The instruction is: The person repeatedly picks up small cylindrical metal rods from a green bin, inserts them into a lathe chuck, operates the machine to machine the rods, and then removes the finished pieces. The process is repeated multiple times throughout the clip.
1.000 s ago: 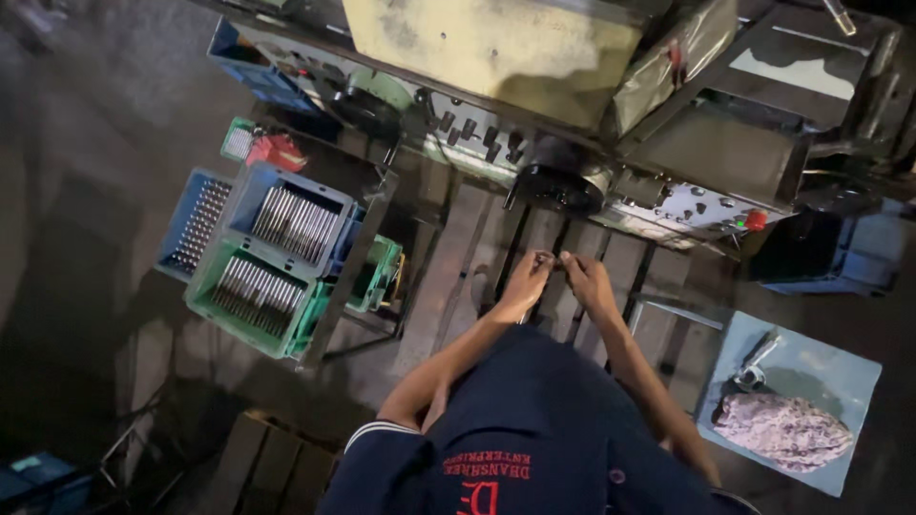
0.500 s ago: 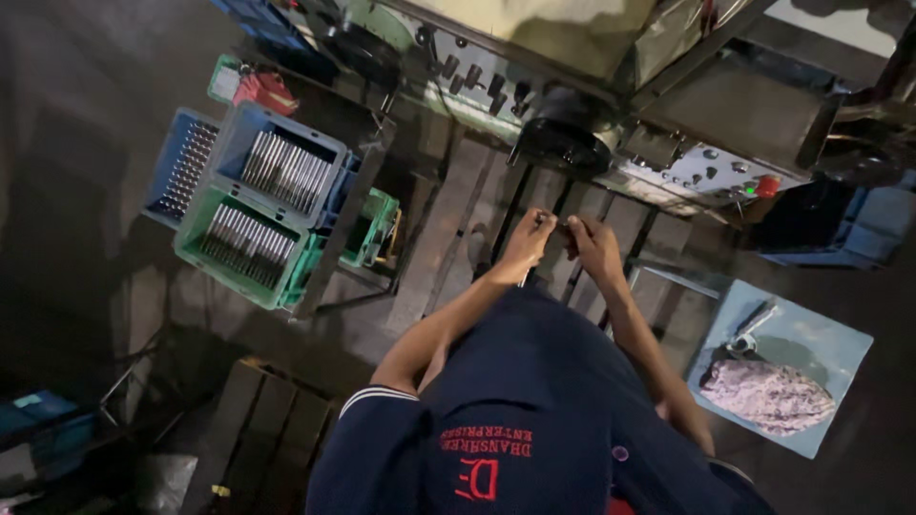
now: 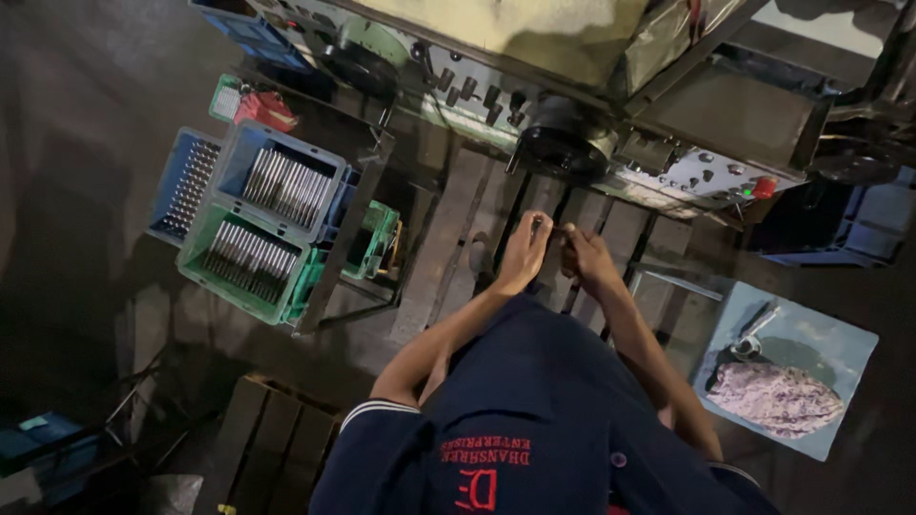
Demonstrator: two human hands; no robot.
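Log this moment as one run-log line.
left hand: pinching small part | right hand: meeting it | green crate: metal rods | machine: ahead

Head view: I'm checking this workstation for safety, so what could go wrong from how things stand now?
1. Both hands, left hand and right hand, pinch a small dark part between them; it could slip and drop between the floor slats.
2. The hands work close to the machine, so a finger might get caught.
3. The stacked crates of metal rods sit at the stand's edge and could tip.
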